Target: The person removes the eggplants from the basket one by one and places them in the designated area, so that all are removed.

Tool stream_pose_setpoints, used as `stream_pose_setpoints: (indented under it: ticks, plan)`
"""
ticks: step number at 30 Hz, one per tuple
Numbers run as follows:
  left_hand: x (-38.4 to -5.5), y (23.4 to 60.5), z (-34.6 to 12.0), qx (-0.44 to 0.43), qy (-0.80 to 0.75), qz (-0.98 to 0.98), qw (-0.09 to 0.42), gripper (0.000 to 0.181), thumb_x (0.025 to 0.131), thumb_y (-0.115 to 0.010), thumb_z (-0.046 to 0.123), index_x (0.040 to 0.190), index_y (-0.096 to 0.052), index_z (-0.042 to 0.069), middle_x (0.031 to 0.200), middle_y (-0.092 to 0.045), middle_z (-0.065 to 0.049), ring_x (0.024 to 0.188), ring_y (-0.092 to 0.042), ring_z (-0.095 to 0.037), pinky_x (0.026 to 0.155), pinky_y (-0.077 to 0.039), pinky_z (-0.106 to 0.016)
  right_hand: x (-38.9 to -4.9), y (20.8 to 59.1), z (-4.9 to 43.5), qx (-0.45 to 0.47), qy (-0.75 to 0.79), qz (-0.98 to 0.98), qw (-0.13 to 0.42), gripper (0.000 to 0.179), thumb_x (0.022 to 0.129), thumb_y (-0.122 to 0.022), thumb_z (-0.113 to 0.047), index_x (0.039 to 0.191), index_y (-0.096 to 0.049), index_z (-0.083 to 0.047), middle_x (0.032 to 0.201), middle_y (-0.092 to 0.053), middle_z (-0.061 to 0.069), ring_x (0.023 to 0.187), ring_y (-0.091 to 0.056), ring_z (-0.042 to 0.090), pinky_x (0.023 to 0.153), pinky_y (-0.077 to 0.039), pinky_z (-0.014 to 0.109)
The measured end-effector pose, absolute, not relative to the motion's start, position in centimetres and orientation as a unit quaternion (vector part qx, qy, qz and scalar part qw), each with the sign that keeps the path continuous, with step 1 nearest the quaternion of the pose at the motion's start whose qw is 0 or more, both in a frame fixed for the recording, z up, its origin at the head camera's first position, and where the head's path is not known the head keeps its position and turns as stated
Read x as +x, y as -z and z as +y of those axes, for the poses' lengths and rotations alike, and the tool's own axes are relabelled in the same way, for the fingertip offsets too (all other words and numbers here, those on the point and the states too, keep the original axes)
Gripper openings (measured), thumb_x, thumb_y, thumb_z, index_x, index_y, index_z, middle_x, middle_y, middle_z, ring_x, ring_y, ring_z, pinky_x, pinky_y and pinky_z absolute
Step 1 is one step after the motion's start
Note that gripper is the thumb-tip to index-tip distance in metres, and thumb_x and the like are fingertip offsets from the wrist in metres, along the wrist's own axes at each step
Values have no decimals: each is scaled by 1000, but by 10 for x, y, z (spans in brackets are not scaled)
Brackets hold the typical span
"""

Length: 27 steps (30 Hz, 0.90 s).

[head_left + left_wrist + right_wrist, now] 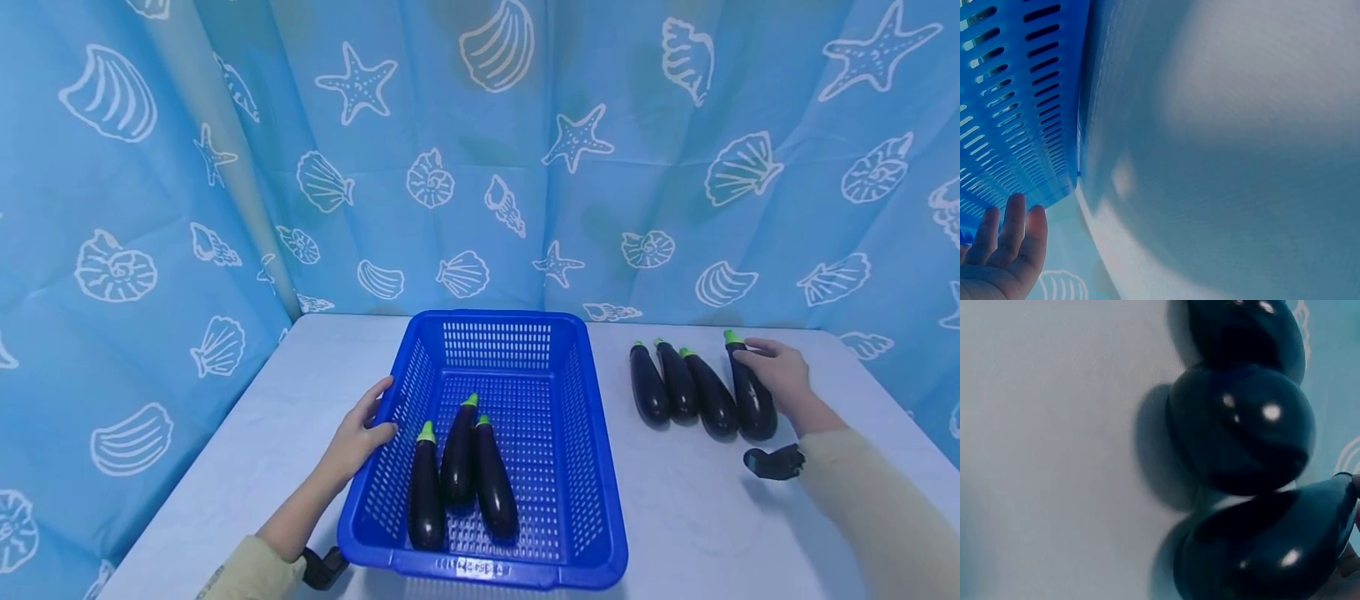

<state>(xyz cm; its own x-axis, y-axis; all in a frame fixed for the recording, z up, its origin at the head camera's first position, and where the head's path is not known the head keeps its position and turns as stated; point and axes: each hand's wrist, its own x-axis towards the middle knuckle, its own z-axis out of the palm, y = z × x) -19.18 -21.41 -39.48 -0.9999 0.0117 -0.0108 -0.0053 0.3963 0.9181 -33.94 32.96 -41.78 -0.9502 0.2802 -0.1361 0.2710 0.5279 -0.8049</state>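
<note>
My right hand (778, 377) pinches the neck of the rightmost eggplant (753, 404), just below its green stem, on the table at the right. In the right wrist view this eggplant (1260, 550) fills the lower right, with only parts of the fingers at the edge. Three more eggplants (681, 387) lie in a row to its left. My left hand (356, 437) rests at the left rim of a blue plastic basket (600, 467), its fingers (1013, 234) extended along the slotted outer wall. Inside the basket, three eggplants (459, 458) lie toward the near left.
A white table (675, 517) carries everything. Behind and to the left hangs a blue curtain (480, 217) printed with white shells and starfish. Dark wrist-worn pieces (776, 462) show at both sleeves.
</note>
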Motion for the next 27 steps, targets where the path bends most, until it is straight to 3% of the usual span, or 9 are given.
stream_pose_setpoints:
  ticks: [27]
  plan:
    - [-193,394,-214,1,-554,833,12,68,83,-51,13,144,-23,24,144,-31,-20,121,-42,-46,84,-47,-56,-345,429,319,-212,-428,-879,-14,57,93,-41,-30,140,-29,1,139,-29,32,121,-35,46,98,-36,56]
